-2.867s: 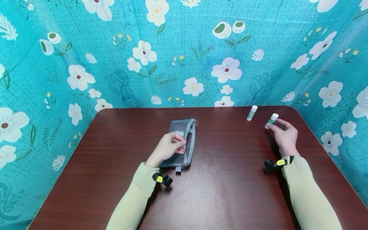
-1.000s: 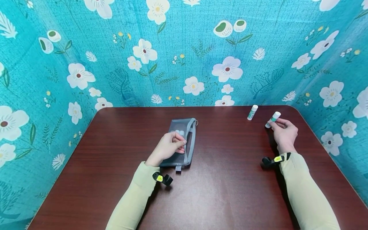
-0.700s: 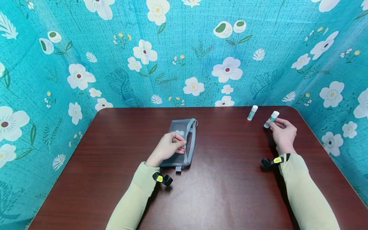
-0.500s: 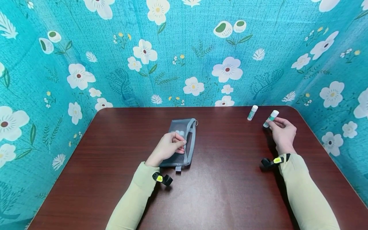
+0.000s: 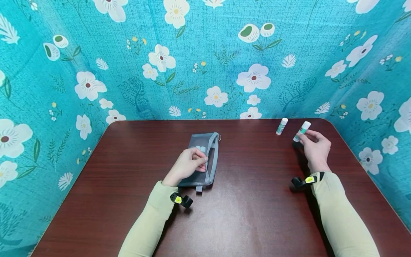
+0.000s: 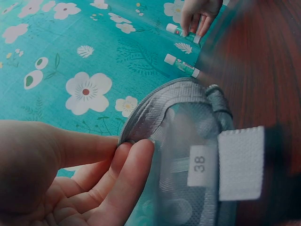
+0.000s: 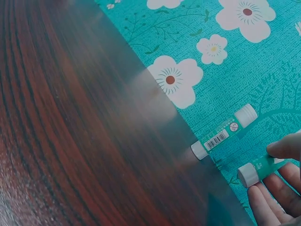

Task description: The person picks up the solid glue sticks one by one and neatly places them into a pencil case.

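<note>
My left hand (image 5: 187,165) pinches the zip edge of a grey mesh zipper pouch (image 5: 213,167), whose opening gapes on its right side. Through the mesh, white glue-stick-like tubes (image 5: 201,148) show faintly. In the left wrist view, thumb and fingers (image 6: 136,160) hold the zip edge near a tag marked 38. At the table's right rear, my right hand (image 5: 318,150) holds a white and green glue stick (image 5: 302,131) between thumb and fingers, slightly tilted. A second glue stick (image 5: 282,126) stands on the table to its left; the right wrist view shows this other glue stick (image 7: 225,132) with its barcode.
The dark brown wooden table (image 5: 250,214) ends at a blue floral cloth (image 5: 192,71) hung behind and at both sides. A zip ring (image 5: 219,137) sits at the pouch's far corner. Each wrist bears a black camera (image 5: 181,200).
The right hand has lifted its glue stick slightly off the table and moved it a little left. The left hand, the pouch and the standing glue stick have stayed in place.
</note>
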A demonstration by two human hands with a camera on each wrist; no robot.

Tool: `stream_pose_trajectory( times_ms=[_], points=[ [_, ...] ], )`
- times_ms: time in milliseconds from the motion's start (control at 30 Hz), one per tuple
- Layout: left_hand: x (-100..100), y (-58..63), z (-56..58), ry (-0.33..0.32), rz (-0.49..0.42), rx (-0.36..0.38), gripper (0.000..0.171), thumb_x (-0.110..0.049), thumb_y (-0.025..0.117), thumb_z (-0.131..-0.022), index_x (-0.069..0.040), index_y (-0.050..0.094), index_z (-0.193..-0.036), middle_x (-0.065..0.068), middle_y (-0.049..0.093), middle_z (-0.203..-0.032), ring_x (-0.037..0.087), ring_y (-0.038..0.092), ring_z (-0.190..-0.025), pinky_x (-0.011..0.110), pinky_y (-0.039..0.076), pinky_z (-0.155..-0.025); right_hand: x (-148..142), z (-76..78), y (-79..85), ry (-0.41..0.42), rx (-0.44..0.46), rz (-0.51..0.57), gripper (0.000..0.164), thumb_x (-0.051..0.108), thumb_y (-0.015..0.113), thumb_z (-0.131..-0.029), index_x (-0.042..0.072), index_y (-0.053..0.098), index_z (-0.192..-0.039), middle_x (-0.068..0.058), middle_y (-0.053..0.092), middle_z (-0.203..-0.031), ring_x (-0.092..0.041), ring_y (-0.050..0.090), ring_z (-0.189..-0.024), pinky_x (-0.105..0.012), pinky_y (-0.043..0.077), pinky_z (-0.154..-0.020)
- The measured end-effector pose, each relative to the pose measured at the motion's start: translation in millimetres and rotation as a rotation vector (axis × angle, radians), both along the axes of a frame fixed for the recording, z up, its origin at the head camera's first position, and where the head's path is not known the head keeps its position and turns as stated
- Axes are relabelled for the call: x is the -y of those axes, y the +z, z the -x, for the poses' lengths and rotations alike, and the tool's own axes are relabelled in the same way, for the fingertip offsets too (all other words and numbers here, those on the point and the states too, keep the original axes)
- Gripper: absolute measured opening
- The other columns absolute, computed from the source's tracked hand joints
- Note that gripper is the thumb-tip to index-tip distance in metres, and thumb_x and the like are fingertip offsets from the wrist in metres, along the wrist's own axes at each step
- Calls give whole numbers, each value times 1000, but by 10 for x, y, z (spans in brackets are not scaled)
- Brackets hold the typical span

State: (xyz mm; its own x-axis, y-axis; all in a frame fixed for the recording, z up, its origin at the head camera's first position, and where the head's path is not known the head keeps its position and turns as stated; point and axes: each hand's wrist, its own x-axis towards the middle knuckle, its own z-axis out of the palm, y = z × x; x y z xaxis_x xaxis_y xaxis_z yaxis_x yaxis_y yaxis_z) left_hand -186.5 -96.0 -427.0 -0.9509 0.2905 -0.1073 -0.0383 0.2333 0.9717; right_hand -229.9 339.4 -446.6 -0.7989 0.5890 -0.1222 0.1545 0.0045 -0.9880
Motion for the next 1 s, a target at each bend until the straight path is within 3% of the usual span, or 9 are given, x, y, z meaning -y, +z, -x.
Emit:
stream_pose_trajectory(
  times_ms=[267,567,833,1000],
  points=[
    [3,0,4,-1,5,3,9,0,68,-97,6,64,-102,16,66,-80,23,70,-68,36,64,-69,27,-17,56,30,38,-36,50,35,83,-87,13,68,-129,5,59,-112,-7,69,-90,-26,52,-97],
    [4,1,4,-6,3,3,9,-1,68,-97,6,64,-102,16,66,-80,24,70,-69,36,64,-68,81,-25,111,37,-61,35,49,24,83,-88,3,68,-130,0,62,-106,-8,69,-81,-22,54,-88],
    [8,15,-4,-1,3,8,9,0,68,-97,5,63,-102,17,66,-81,25,70,-69,36,64,-69,128,-18,137,54,-107,30,50,21,81,-89,0,66,-132,0,65,-100,-8,69,-78,-16,57,-74],
    [7,17,-6,2,3,5,10,0,68,-97,6,63,-102,17,66,-81,25,70,-69,36,64,-69,165,-13,162,68,-107,-7,48,23,80,-90,2,66,-131,2,65,-101,-7,69,-82,-18,57,-80]
  ],
)
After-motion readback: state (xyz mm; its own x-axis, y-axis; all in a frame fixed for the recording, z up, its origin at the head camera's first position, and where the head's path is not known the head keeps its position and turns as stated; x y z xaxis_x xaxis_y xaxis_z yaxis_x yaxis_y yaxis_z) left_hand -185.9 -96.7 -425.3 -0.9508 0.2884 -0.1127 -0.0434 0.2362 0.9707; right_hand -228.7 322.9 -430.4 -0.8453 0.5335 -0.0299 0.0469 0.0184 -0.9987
